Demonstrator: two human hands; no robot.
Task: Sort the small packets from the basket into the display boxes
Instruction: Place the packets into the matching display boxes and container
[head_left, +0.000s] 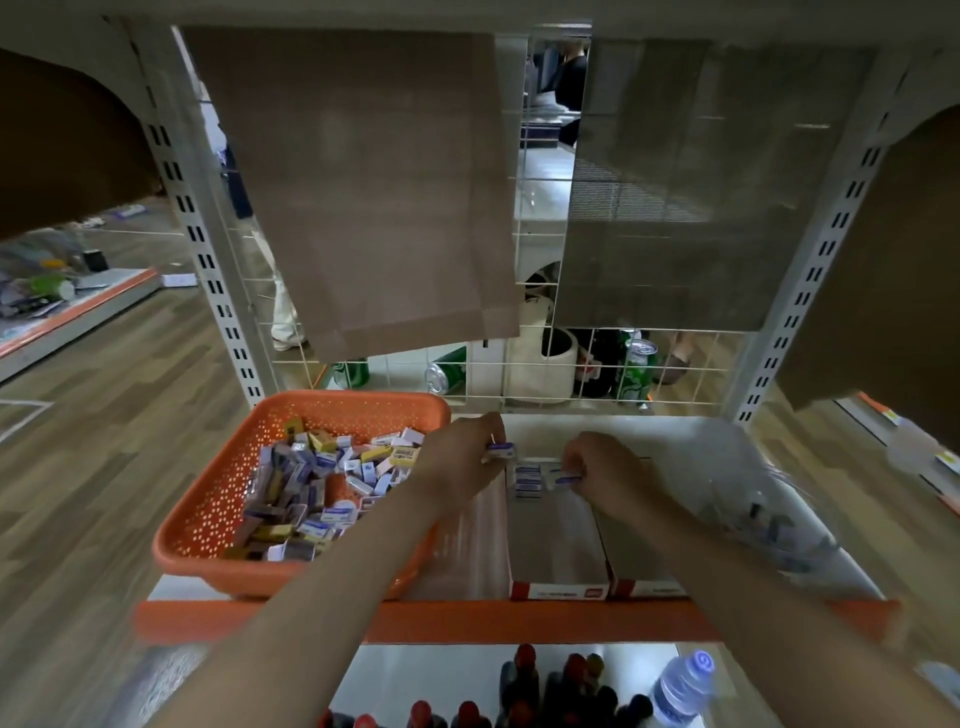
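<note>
Packets (306, 483) mostly lie heaped in the orange basket (208, 519) at the left of the shelf (519, 618). Your left hand (462, 457) reaches over the basket's right rim, and its fingers pinch one white-and-blue packet (501, 450) near the back of the shelf. Your right hand (602, 467) is just beside it, its fingers curled round a second packet (565, 478) at the far end of the middle display box (558, 551). A few stacked packets (527, 483) already sit at that far end, between your two hands; the rest of the box floor is bare. The right display box (644, 587) is next to it, mostly hidden under your right forearm, with only its red-and-white front lip showing. A clear plastic bag (769, 519) lies at the right of the shelf, its contents blurred. Behind the shelf is a wire grid (540, 364) with brown mats (363, 182) hung on it and green cans (447, 376) beyond it. On the lower shelf are dark bottles (524, 670) with red caps and a water bottle (683, 686).
</note>
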